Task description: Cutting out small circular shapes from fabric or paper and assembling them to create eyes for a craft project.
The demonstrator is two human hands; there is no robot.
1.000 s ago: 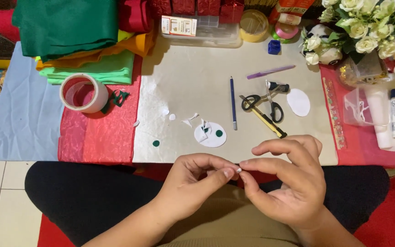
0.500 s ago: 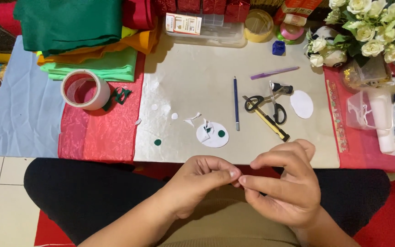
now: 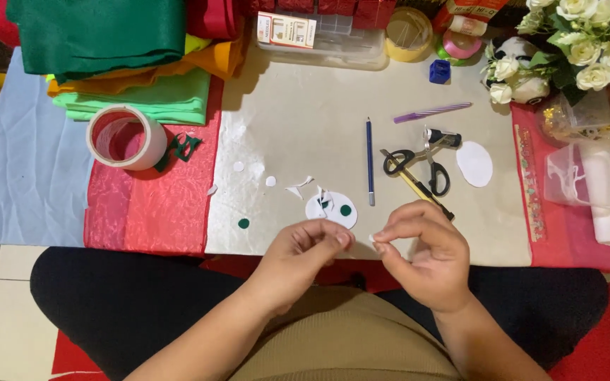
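- White scrap point(image 3: 371, 240), tiny, sits pinched between thumb and forefinger of the right hand point(image 3: 421, 257), lifted just off the desk's near edge, apparently for close work.
- Left hand point(image 3: 305, 257) hovers just beside it, fingertips pressed together; whether they grip anything cannot be told.
- White felt disc point(image 3: 331, 209) with green dots lies just beyond both hands.
- Scissors point(image 3: 418, 164) and blue pencil point(image 3: 370, 161) wait mid-desk, within reach.

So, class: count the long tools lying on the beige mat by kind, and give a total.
Scissors: 1
Blue pencil: 1
Purple stick: 1
Yellow-and-black cutter: 1
Total: 4
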